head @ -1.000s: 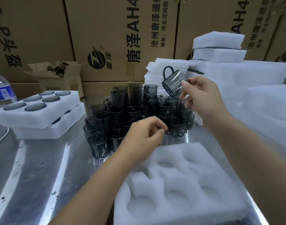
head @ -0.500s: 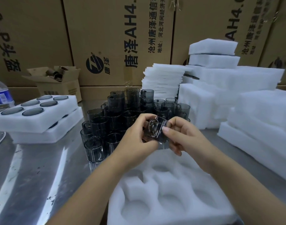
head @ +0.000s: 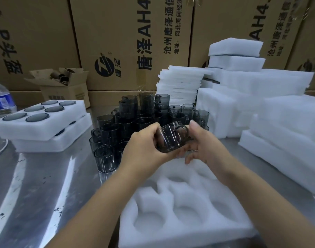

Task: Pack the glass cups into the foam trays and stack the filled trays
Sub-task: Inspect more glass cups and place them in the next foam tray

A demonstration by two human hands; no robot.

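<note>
Cup (head: 171,138) lies on its side just above the far edge of the tray (head: 171,235), long axis left–right, left hand (head: 144,149) grip curled round one end, right hand (head: 205,145) grip pinching the handle end; probably needs turning upright.

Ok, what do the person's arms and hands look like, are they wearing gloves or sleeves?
No gloves on the left hand or right hand. The left forearm and right forearm are uncovered to the frame's edge, so no sleeve shows. No watch or band is visible at either wrist.
</note>
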